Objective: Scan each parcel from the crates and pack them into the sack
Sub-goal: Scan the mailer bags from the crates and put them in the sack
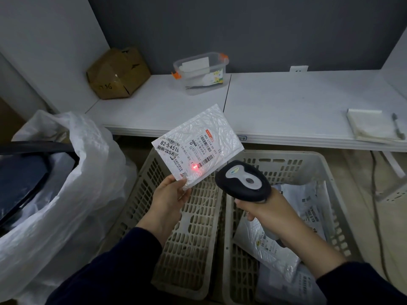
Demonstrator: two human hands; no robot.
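White bubble-wrap parcel (pixel 204 137) with printed labels hangs above the bare beige slatted plastic crate (pixel 189 238), its lower corner pinched by the left hand (pixel 169 194). Just right of that crate, the right hand (pixel 257 208) is wrapped round a black handheld scanner (pixel 242 181), whose red dot (pixel 195 168) sits by the barcode. Scanning looks under way, packing not yet done; several parcels (pixel 268 245) lie in the second crate (pixel 275 154) to its right, and the crinkled white plastic sack (pixel 66 172) stands to its left, contents unclear

Two crates sat at six o'clock, a left crate (pixel 187 238) and a right crate (pixel 308 155). There was one sack (pixel 66 194) at nine o'clock and one parcel (pixel 198 144) near centre. At least three more parcels (pixel 271 249) lay at five o'clock. There was also one scanner (pixel 243 181), one cardboard box (pixel 116 73) at eleven, one clear tub (pixel 200 71) at twelve and one pen (pixel 397 126) at three.
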